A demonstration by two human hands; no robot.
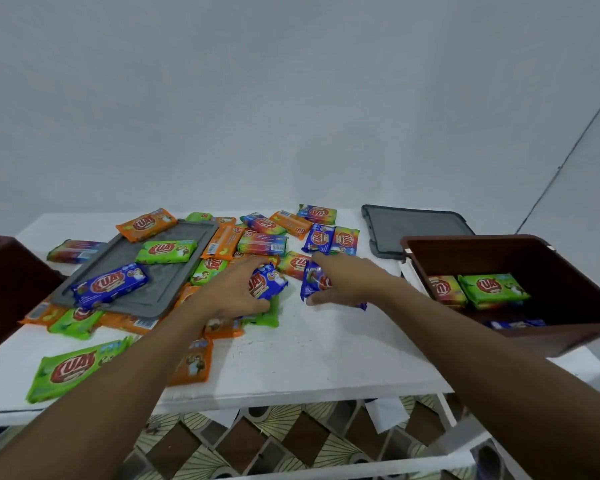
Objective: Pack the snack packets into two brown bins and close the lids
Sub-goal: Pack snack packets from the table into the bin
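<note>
together outstretched, left grip (pixel 229 289) clutching blue packet (pixel 270 285), right grip (pixel 347 282) clutching second blue packet (pixel 311 281)

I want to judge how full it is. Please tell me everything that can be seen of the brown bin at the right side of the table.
The brown bin is a dark reddish-brown box, plastic by its look, with a thick rim, open, no lid on it. It stands at the right end of the white table. Inside lie a rainbow packet, a green packet and a blue packet; much room remains. A dark grey lid lies flat behind it.
</note>
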